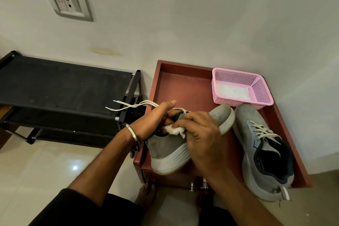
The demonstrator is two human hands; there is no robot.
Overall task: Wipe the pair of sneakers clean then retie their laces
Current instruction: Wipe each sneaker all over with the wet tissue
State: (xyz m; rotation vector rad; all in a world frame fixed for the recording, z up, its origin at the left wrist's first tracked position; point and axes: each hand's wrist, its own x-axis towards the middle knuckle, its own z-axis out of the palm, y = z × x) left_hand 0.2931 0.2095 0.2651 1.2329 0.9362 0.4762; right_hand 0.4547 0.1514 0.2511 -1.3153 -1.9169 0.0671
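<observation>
My left hand (156,121) grips a grey sneaker (170,154) at its opening, holding it tilted on its side over the red-brown cabinet top (183,86). Its loose white laces (128,105) trail out to the left past my thumb. My right hand (201,137) pinches a small white wipe (174,130) against the sneaker's collar. The second grey sneaker (262,150) lies on the cabinet top to the right, its laces (262,130) threaded across the tongue.
A pink plastic basket (260,88) with white wipes inside stands at the cabinet's back right corner. A black shoe rack (60,86) stands to the left against the wall. A wall socket (68,2) is above it. My bare feet are on the tiled floor below.
</observation>
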